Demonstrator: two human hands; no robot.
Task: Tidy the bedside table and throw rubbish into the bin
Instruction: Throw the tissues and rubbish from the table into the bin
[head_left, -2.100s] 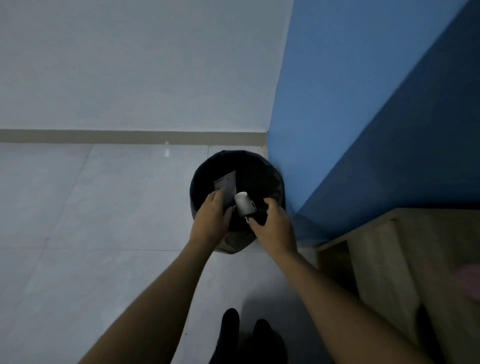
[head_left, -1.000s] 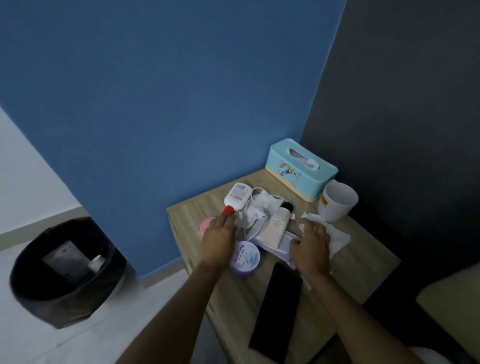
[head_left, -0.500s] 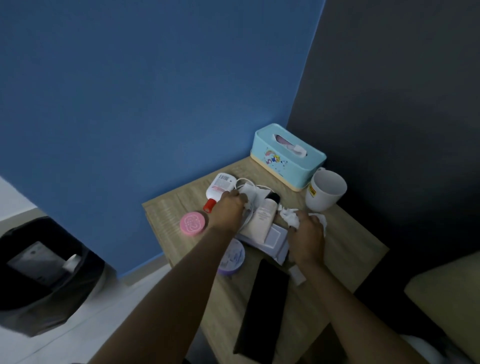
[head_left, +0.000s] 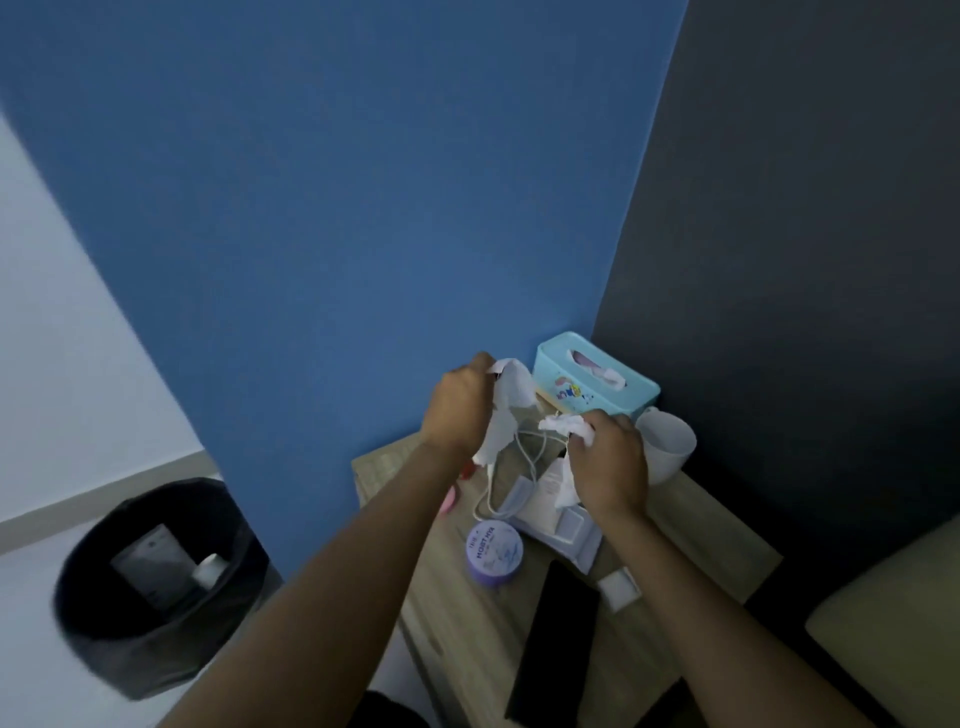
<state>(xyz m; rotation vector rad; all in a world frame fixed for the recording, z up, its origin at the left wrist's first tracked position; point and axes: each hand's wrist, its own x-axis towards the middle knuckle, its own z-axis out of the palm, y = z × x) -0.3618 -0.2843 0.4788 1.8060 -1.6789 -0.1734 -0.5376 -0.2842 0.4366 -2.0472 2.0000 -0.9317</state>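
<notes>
Gathering rubbish: my left grip (head_left: 460, 402) pinches a limp tissue (head_left: 506, 410) held above the bench (head_left: 467, 639), and my right grip (head_left: 610, 462) clenches a crumpled tissue (head_left: 563, 425). Next, I judge, both must swing over to the bin (head_left: 135, 660) at lower left of the frame.

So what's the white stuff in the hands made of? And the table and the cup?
White stuff: thin tissue paper, probably; the piece in the left hand hangs limp and creased, the wad in the right hand is scrunched. Table: matt wood or wood-look board, showing grain lines. Cup: smooth white, ceramic or plastic.
</notes>
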